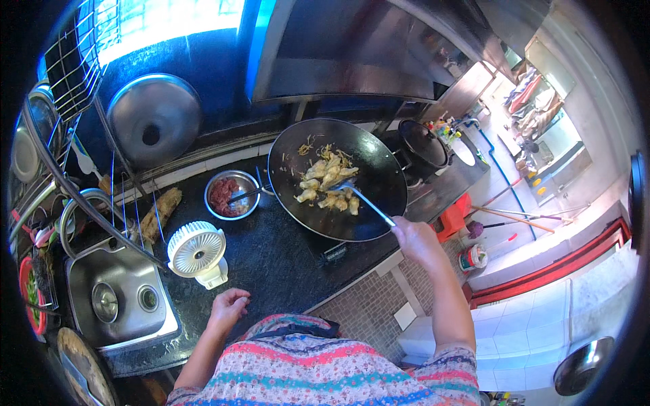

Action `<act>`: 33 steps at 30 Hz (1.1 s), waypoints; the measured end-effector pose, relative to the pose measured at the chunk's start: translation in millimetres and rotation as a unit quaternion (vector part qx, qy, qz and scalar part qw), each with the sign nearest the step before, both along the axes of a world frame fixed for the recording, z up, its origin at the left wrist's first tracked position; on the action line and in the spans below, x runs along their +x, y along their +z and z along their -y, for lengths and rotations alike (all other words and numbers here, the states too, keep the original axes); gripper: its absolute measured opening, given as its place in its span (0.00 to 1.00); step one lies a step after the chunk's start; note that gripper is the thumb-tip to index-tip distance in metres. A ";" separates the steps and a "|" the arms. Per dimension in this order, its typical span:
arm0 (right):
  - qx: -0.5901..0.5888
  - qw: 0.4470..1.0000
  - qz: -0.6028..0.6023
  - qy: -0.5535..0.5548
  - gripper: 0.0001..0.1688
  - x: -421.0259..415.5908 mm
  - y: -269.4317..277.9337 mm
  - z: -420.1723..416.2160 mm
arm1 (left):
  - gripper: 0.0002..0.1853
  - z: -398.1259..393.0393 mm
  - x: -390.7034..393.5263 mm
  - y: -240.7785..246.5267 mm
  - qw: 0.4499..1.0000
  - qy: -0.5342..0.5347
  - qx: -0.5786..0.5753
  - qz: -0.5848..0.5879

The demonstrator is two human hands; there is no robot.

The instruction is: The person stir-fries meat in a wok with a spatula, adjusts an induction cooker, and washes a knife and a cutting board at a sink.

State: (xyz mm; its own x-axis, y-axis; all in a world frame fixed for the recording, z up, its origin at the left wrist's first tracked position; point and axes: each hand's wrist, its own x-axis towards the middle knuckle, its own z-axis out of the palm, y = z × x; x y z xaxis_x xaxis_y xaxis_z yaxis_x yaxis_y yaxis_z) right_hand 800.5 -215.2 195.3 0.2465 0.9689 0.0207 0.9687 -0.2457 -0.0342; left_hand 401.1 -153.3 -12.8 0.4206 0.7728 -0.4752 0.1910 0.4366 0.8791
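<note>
My right hand (417,239) grips the handle of a metal spatula (373,205), which reaches into a large dark wok (376,152). The spatula's blade touches browned pieces of meat (330,175), probably chicken, lying in the middle of the wok with shredded bits, perhaps ginger, around them. My left hand (231,307) hovers by the counter's front edge, its fingers curled and nothing visible in them. Just beyond it stands a small white fan (198,251). A steel bowl (251,210) left of the wok holds raw minced meat (223,197) and dark chopsticks (246,194).
At the left, a steel sink (122,319) is set into the black counter (274,259); a wire rack (76,66) overhangs it. A large metal lid (154,119) leans against the back wall. A lidded pot (424,144) sits right of the wok, below the range hood (350,56).
</note>
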 end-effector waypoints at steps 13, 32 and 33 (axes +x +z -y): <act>0.011 0.998 0.057 -0.031 0.14 -4.3 -24.4 -8.0 | 0.08 -1.8 -0.2 -4.5 0.999 0.006 0.007 0.031; -0.016 0.999 -0.044 -0.021 0.11 11.3 -18.8 8.1 | 0.08 -2.1 -6.6 -5.9 1.000 0.022 0.002 0.007; -0.026 0.999 -0.019 -0.005 0.11 13.3 -30.7 7.3 | 0.09 -3.2 -4.5 -5.5 1.000 0.015 0.001 0.009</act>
State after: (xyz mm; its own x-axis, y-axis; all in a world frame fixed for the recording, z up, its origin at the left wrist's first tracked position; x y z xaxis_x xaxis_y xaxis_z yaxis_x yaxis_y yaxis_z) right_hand 813.8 -222.6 164.6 0.2552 0.9661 -0.0391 0.9646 -0.2571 -0.0583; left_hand 396.6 -150.0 -18.3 0.4049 0.7864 -0.4665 0.1626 0.4402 0.8831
